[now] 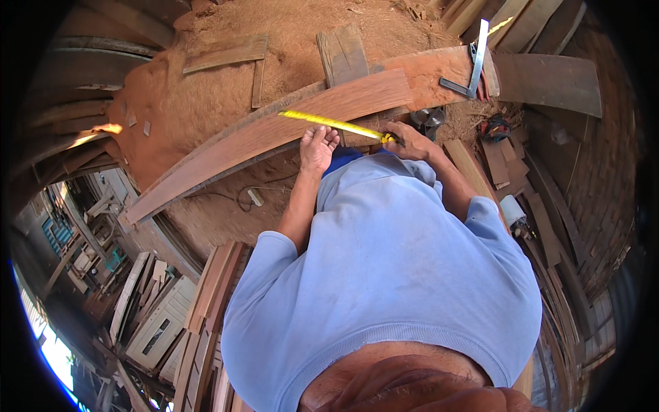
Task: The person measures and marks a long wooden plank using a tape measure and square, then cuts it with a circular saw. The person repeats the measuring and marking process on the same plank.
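My right hand [410, 143] is closed around a tape measure [388, 139] with a yellow and black case. Its yellow blade [326, 122] runs out to the left, over a long reddish-brown wooden board [274, 141] that lies on the workbench. Just below the blade, my left hand [318, 148] is turned palm up, its fingers loosely bent and apart, with nothing seen in them. The blade's free end lies beyond the left fingertips, above the board's face. Whether the blade touches the wood I cannot tell.
A metal try square [473, 65] lies at the bench's right end, beside red-handled pliers [483, 88]. Sawdust [288, 55] covers the ground beyond. Wood offcuts [226, 53] lie there, planks [206, 295] are stacked at lower left, and a red and black power tool [494, 128] stands right.
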### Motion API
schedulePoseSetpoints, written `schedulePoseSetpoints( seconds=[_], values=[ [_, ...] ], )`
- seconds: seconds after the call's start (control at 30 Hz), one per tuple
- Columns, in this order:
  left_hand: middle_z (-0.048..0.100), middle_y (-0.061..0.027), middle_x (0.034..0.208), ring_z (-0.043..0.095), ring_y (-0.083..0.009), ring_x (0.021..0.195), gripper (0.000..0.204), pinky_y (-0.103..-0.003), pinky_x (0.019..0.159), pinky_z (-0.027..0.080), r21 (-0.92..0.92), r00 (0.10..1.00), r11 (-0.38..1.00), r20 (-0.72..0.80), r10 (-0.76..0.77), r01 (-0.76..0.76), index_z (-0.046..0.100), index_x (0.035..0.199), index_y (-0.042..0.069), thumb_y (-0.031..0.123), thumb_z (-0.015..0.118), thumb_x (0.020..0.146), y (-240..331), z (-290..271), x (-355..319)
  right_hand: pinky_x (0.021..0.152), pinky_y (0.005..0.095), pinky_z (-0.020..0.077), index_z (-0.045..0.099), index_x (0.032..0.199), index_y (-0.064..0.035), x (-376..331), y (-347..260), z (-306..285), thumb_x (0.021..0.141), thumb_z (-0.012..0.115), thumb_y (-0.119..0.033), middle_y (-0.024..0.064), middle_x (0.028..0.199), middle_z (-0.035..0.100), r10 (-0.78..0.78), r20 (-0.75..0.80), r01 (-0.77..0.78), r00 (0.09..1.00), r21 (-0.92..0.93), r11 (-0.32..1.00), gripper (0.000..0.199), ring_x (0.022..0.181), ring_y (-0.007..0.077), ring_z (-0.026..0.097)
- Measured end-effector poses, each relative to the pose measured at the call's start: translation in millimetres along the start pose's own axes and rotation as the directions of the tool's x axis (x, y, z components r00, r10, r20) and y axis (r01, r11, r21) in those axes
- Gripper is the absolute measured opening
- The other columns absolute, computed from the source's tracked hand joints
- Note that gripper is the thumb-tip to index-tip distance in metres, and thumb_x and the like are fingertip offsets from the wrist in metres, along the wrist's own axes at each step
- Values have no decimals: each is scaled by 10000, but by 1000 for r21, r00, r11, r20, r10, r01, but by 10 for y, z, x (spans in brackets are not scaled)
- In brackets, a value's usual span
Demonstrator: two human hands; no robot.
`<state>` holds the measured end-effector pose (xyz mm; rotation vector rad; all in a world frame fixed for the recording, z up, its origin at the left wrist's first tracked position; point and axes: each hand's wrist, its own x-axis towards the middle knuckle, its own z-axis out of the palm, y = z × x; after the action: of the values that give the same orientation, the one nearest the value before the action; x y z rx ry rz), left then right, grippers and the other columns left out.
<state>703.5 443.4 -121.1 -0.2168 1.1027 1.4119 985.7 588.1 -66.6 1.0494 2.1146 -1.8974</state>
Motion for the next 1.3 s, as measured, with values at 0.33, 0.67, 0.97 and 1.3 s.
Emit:
schedulePoseSetpoints(
  seconds=[0.33,0.67,0.97,1.3],
  values=[
    [683,-64,1002,683,-159,872,132,-318,784,572,577,971,792,11,239,-201,605,1107,65,160,652,1028,226,309,269,968,504,492,543,1384,32,223,861,-831,902,709,-319,308,1126,620,197,-722,-487,663,-216,846,620,1089,455,593],
    [644,-269,1323,610,-391,1274,600,-484,1076,474,967,877,-189,237,418,-171,582,1377,2,322,742,896,1501,93,1154,1164,554,337,471,1534,-165,570,935,-708,859,662,-180,179,1550,459,26,-607,-502,794,-632,591,701,1371,441,459],
    [502,-286,1495,512,-428,1382,826,-513,1136,448,895,947,-364,-160,279,259,389,1551,29,361,763,893,2168,-382,2076,1198,538,309,461,1557,-205,597,876,-576,857,666,-214,196,1598,414,-2,-716,-615,698,-600,512,730,1430,427,416],
    [410,-320,1551,462,-458,1421,873,-528,1160,442,817,936,-461,-271,223,346,322,1571,-14,197,773,854,2208,-428,2405,1087,509,443,622,1340,-65,297,755,376,876,712,-169,236,1375,594,131,-954,-543,269,-38,839,484,1288,418,557]
  ],
)
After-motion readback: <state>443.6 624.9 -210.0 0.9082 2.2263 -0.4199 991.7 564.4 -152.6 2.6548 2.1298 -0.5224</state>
